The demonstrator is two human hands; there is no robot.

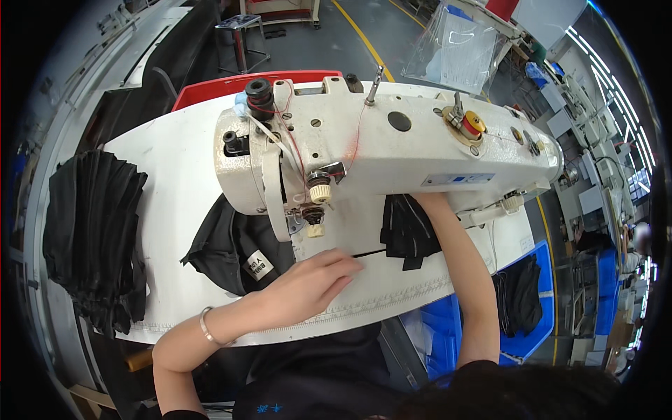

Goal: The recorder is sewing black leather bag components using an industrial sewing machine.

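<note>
On the white table (175,168), head view: we have the left hand (308,283) half curled at the left end of a thin black strip (372,253); can't tell if it's pinched. Strip runs right to a bundle of black strips (411,234), partly tucked below the machine's arm, probably to stay within reach. Right forearm (467,287) goes in under the sewing machine (378,157); the right hand is hidden, so we can't call its grip.

Folded black cloth (217,255) lies by the needle end, left of the fingers; we can't see whether it's under the foot. Black stack (94,238) stands far left, likely kept off the stitching spot. Blue bin (547,290) lower right holds more black pieces, presumably handy from the seat.

Writing: white label (259,264) on the folded cloth, dark print, faces us. Machine plate (458,179) has blue marks, too small for us. Dark shirt (315,399) shows blue characters.
</note>
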